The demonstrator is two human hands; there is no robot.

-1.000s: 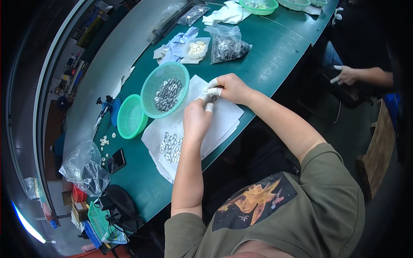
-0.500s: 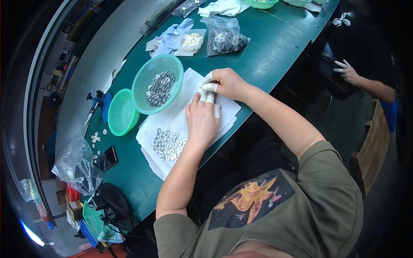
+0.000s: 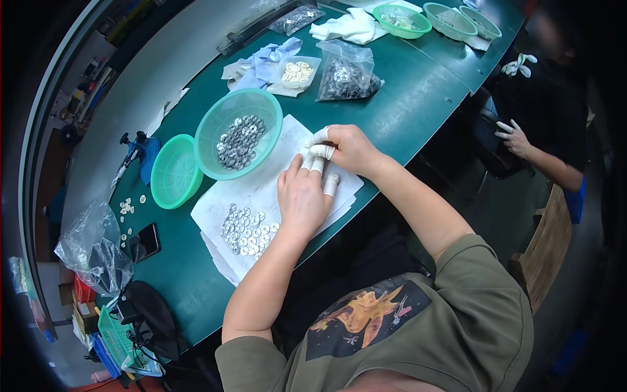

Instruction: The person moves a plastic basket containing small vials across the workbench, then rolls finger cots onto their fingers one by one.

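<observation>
White finger covers (image 3: 316, 164); your left hand (image 3: 302, 199) and right hand (image 3: 351, 146) meet above frame centre; whether either grasps anything, cannot tell. Silver discs (image 3: 245, 230) lie on paper (image 3: 273, 191), lower left of centre.

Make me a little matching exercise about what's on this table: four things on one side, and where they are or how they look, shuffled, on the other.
Things:
1. Phone
2. Loose shiny discs
3. Largest green basket
4. Cloth

Places, colours and states:
A. Holding a heap of dark and silvery discs
B. Pale blue and crumpled
C. Spread out on white paper
D. Dark-screened, lying near a clear plastic bag

Right pairs: 1-D, 2-C, 3-A, 4-B.
</observation>
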